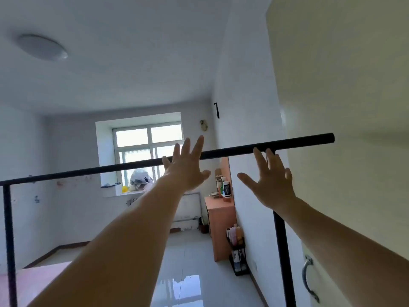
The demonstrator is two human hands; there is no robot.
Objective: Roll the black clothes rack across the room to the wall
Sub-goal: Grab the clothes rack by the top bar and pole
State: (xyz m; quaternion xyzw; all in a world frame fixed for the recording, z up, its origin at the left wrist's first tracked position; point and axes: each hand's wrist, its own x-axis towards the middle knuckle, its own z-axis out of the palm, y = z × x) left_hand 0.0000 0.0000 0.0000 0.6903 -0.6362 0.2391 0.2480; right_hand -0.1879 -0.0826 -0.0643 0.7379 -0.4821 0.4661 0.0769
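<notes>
The black clothes rack stands right in front of me, its top bar running from the left edge up to the right. One black upright shows at the left and another at the right. My left hand is raised with fingers spread, its fingertips at the middle of the bar. My right hand is also spread open, fingertips just under the bar near its right end. Neither hand is closed around the bar.
A white wall runs along the right, with an orange cabinet and a black floor rack of bottles against it. A pale door with a handle is at the near right. A window is straight ahead over glossy white floor tiles.
</notes>
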